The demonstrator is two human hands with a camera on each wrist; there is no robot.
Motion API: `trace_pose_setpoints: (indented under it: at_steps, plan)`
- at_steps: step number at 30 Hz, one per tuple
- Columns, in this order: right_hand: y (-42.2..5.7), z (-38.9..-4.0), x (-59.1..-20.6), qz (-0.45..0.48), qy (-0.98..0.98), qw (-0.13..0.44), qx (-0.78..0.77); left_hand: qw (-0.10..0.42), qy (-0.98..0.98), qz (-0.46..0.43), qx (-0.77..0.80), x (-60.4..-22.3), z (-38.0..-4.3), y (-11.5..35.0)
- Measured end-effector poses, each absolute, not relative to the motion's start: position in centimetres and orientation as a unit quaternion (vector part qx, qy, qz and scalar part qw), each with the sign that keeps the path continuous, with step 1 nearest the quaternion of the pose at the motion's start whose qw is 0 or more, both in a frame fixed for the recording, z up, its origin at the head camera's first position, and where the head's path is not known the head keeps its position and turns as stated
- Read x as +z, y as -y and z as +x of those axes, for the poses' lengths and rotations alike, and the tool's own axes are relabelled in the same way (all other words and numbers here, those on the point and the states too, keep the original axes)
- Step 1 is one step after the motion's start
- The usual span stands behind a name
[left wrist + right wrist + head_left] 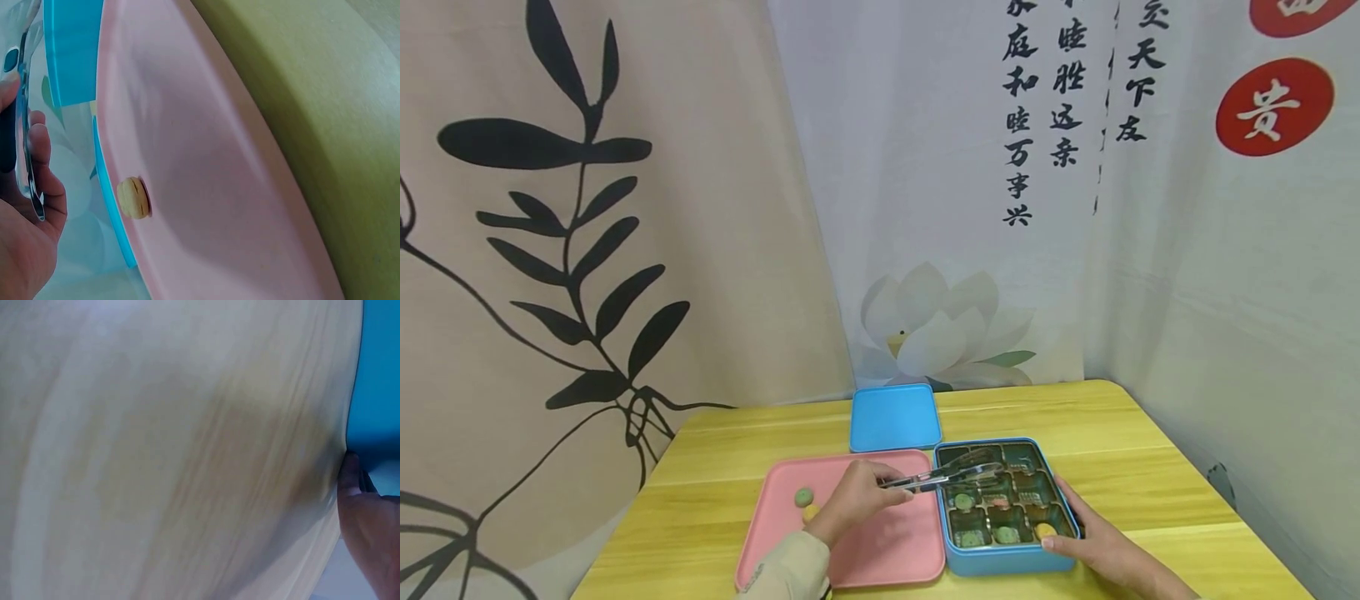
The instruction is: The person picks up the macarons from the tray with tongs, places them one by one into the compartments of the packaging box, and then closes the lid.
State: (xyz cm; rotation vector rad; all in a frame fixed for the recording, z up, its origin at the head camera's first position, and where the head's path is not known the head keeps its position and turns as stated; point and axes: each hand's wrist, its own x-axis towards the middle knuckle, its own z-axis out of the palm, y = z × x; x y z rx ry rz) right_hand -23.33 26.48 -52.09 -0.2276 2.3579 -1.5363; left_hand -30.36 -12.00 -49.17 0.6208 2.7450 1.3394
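My left hand (859,498) grips a pair of metal tongs (928,481), which reaches right over the blue box (1000,562). Both hand and tongs also show at the left edge of the left wrist view. Inside the box is a dark divided insert; green macarons (964,502), a reddish one (998,502) and a yellow one (1045,530) sit in some compartments. Whether the tongs' tips hold anything, I cannot tell. My right hand (1093,537) holds the box at its right side, thumb by the front corner. A yellow macaron (133,198) lies on the pink tray (187,125).
On the tray's left part lies a green macaron (804,497) beside a yellow one, partly behind my left hand. A blue lid (895,418) lies behind the tray on the wooden table (700,483). Printed cloth (737,208) hangs behind the table.
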Motion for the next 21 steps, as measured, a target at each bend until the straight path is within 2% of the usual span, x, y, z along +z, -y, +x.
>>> trace_pose_setpoints:
  at_steps: [21]
  plan:
    - [-26.4,-23.3,-52.0,-0.075,-0.830,0.162,-0.528,0.015,-0.879,0.170,0.446,-48.4,-30.4,14.8]
